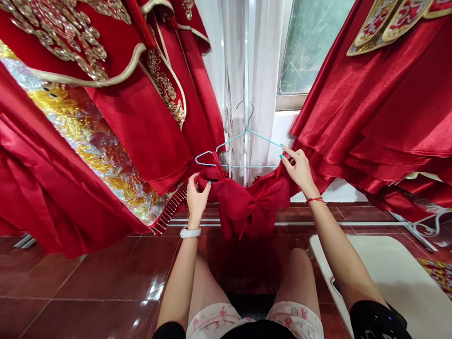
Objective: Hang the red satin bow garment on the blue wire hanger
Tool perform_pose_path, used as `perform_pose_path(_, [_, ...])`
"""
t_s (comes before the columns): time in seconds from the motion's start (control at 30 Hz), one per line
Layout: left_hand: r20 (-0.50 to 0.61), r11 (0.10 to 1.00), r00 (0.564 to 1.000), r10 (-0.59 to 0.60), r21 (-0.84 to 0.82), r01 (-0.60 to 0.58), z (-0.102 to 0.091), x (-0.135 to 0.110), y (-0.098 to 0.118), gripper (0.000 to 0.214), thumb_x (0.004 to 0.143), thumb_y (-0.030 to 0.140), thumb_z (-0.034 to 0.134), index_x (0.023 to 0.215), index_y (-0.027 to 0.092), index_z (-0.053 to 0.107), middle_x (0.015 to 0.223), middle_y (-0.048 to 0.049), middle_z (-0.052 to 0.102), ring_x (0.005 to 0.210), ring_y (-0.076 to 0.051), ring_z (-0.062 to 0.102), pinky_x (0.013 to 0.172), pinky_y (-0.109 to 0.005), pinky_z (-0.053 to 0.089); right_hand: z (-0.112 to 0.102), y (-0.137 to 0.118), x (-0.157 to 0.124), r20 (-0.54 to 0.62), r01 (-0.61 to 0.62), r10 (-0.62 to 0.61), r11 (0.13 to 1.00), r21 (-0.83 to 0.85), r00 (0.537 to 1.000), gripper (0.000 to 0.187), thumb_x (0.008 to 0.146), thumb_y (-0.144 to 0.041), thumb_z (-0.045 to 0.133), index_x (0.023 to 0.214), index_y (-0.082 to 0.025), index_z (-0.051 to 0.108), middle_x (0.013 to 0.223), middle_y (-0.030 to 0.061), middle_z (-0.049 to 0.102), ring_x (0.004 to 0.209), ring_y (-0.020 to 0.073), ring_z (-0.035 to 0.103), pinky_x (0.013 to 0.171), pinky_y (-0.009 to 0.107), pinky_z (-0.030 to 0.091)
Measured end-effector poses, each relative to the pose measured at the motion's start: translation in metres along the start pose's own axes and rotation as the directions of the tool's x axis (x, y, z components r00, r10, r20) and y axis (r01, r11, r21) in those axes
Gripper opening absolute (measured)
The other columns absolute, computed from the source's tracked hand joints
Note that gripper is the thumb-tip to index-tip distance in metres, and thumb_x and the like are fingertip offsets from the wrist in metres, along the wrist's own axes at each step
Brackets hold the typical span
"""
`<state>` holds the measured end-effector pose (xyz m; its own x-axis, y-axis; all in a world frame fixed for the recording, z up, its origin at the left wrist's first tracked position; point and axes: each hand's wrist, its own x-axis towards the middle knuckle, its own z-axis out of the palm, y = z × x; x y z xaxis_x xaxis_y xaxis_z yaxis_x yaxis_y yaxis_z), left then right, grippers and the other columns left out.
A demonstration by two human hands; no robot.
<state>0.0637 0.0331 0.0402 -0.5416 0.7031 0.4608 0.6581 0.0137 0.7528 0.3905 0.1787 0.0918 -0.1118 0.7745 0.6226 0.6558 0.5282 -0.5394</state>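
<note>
A dark red dress (249, 200) with a bow-like front hangs by its straps from a light blue wire hanger (249, 166). My left hand (197, 197) pinches the dress at its left upper edge, thumb on the front of the cloth. At the hanger's right end, my right hand (296, 167) closes its thumb and fingers around the strap and the hanger's corner. The left strap (216, 165) sits over the hanger near its notch. The hanger's metal hook (251, 110) points up, in front of a white upright pole (246, 61).
Red embroidered gowns (137, 136) hang close on the left, and more red satin garments (370, 108) hang on the right. A cream stool (384, 268) stands by my right knee. Behind are a white curtain (264, 61) and a window (310, 47). Reddish tiles (95, 268) cover the floor.
</note>
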Motion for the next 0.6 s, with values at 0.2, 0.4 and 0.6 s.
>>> perform_pose_path(0.2, [0.303,0.989,0.946,0.112,0.055,-0.135,-0.024,0.034,0.0,0.021,0.091,0.039,0.048,0.092,0.023,0.06,0.084,-0.0014,0.066,0.076,-0.018,0.06,0.078,-0.03,0.049,0.004,-0.002,-0.002,0.013,0.002,0.0,0.991,-0.132,1.0,0.049,0.09,-0.043,0.061,0.135,-0.025,0.065,0.11,0.0094,0.052,0.078,0.0208,0.057,0.073,0.036,0.051])
perform_pose_path(0.4, [0.072,0.936,0.997,-0.005,0.352,-0.02,-0.037,0.051,0.009,0.017,0.085,0.034,0.055,0.086,0.022,0.066,0.079,-0.0064,0.07,0.078,-0.024,0.065,0.077,-0.035,0.047,0.022,-0.016,0.002,-0.098,-0.085,0.052,0.925,-0.369,0.994,0.035,0.089,-0.039,0.059,0.119,-0.022,0.065,0.116,0.0157,0.053,0.091,0.0275,0.056,0.068,0.035,0.046])
perform_pose_path(0.6, [0.07,0.905,0.99,0.125,0.401,-0.142,-0.024,0.079,0.028,0.041,0.087,0.023,0.046,0.119,0.013,0.069,0.104,-0.0197,0.074,0.099,-0.034,0.069,0.093,-0.046,0.051,0.025,-0.014,0.005,-0.103,-0.09,0.054,0.918,-0.385,0.993,0.034,0.086,-0.026,0.055,0.119,-0.022,0.063,0.118,0.0166,0.052,0.092,0.0277,0.054,0.069,0.036,0.045])
